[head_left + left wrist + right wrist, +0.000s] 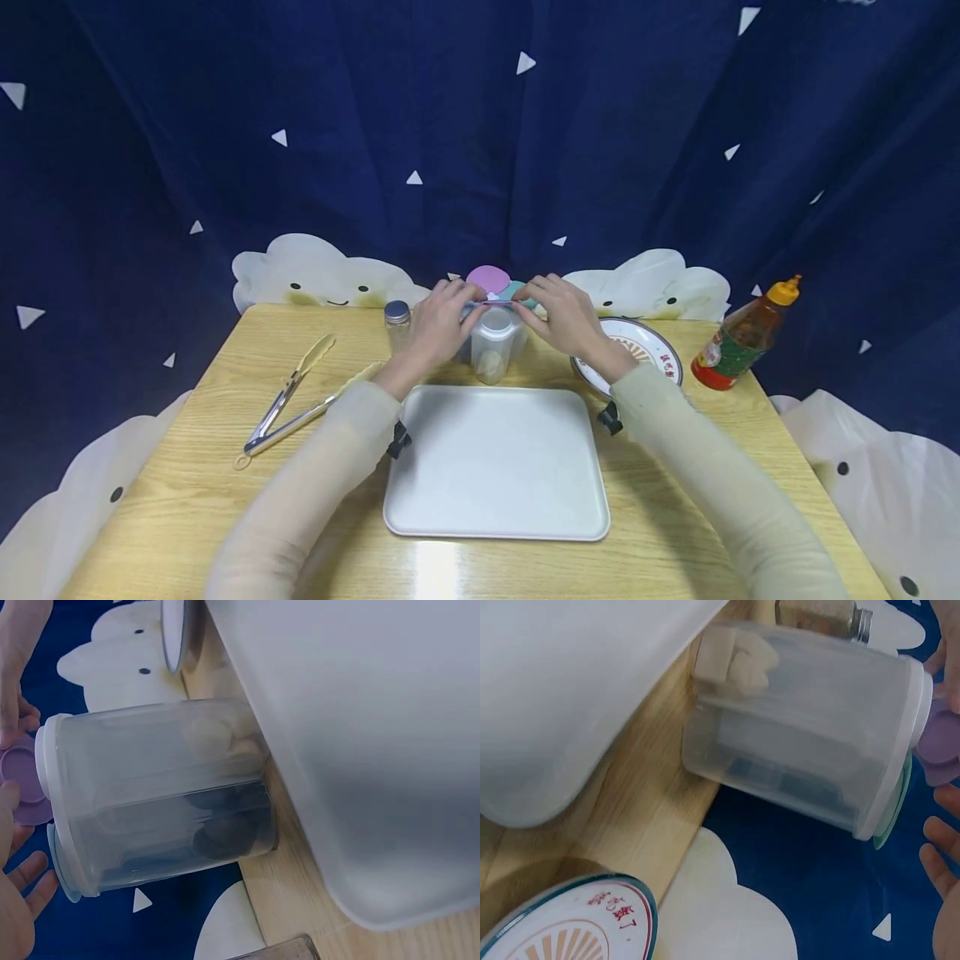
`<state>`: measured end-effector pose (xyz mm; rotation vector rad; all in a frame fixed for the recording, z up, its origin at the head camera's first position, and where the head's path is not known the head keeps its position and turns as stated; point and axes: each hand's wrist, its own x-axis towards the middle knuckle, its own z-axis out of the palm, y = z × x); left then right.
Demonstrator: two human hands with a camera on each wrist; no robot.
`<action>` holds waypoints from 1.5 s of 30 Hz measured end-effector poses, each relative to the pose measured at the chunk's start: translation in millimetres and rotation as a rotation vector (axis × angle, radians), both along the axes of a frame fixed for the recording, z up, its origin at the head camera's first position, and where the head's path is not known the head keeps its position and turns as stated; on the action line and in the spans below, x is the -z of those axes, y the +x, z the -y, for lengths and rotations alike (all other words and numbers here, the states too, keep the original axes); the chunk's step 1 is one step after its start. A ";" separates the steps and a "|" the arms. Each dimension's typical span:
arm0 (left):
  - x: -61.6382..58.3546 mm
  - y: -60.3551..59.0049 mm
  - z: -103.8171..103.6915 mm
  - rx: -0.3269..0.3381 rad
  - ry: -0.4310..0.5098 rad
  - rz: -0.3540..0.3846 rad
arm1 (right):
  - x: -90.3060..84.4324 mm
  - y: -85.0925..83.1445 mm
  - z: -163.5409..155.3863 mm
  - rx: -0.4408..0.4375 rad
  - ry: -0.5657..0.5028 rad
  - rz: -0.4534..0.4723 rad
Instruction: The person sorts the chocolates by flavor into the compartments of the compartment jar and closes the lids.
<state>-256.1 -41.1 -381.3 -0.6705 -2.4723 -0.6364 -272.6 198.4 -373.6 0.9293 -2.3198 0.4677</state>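
Observation:
A clear plastic container (492, 354) with several compartments stands behind the white tray. Pale chunks (742, 664) lie at the bottom of one compartment, and dark pieces (225, 834) show in another. Over its front compartment, my left hand (438, 321) and right hand (562, 312) pinch opposite sides of a small purple lid (24, 774). From the head that lid appears nearly edge-on. A pink lid (488, 279) and a green lid (512, 292) show behind the fingers. Along the container's top edge sits a blue lid (64, 862) in the left wrist view.
The white tray (497, 462) lies in front. Tongs (281, 408) rest spread on the left, near a glass jar (397, 325) with a grey cap. On the right are a patterned plate (660, 354) and a sauce bottle (742, 337). A dark blue curtain (480, 125) hangs behind.

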 end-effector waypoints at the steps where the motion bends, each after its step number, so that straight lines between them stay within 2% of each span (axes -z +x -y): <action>1: 0.7 0.9 0.5 0.007 0.004 -0.009 | 0.6 1.5 0.8 -0.005 0.000 0.002; 18: 17.1 10.1 7.9 0.102 -0.035 -0.114 | 16.5 20.1 6.3 0.021 0.013 0.030; 28: 20.5 11.8 7.0 0.098 -0.055 -0.049 | 21.4 22.3 8.9 0.062 0.009 0.066; 32: 19.8 12.0 6.0 0.087 -0.068 -0.050 | 23.7 23.4 10.6 0.080 -0.002 0.080; 45: 22.8 10.7 7.4 0.081 -0.070 -0.069 | 31.8 26.2 16.8 0.078 -0.048 0.046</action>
